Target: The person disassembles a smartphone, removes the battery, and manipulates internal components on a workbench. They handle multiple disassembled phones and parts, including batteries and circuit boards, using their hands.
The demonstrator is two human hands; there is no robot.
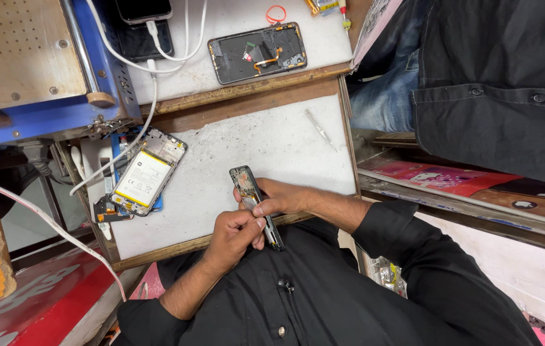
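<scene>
Both my hands hold a dismantled phone (251,194), turned on its edge above the near edge of a white work mat (266,150). My right hand (283,198) reaches in from the right and pinches the phone's middle with thumb and fingers. My left hand (234,238) comes from the lower left and closes around the phone's lower part near my chest. Whether the left hand also holds a small tool I cannot tell.
An opened phone with its battery exposed (144,174) lies at the mat's left. Another opened phone (257,52) lies on the far mat. Thin tweezers (318,128) rest at the right. A blue machine with a metal plate (29,61) and white cables (151,83) stand far left. Another person (490,77) sits at the upper right.
</scene>
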